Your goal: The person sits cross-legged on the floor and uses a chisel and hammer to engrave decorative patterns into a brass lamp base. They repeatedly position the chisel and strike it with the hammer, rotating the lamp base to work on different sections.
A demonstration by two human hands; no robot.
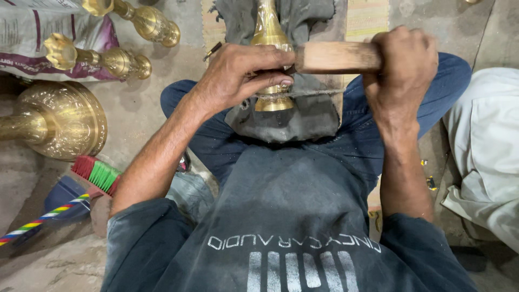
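head view: a brass stem piece (270,38) is seen lying lengthwise over a dark grey cloth (303,116) on the seated person's lap, its flared collar toward the body. the left hand (238,73) is laid across the stem, its fingers (270,81) curled down over the collar and pressed close to where a tool meets the metal. the right hand (403,67) is closed fully round a wooden tool handle (335,57), which is held level and pointed at the brass; the working tip is hidden under the left hand, so its kind cannot be told.

risks judged from this position: the left fingertips are set just beside the tool's contact point, and a slip of the tip off the rounded, polished brass could drive it into them. the stem is steadied only by cloth and one hand, so it could roll under a sideways push and the surface be scored. the cloth is bunched under the collar and could be caught by the tip.

on the floor (135,108) to the left, a large brass base (59,119), two smaller brass stems (108,59) and a coloured brush (97,174) are lying near the knee; these could be knocked if the leg is shifted. a pale garment (486,146) is seen at the right edge
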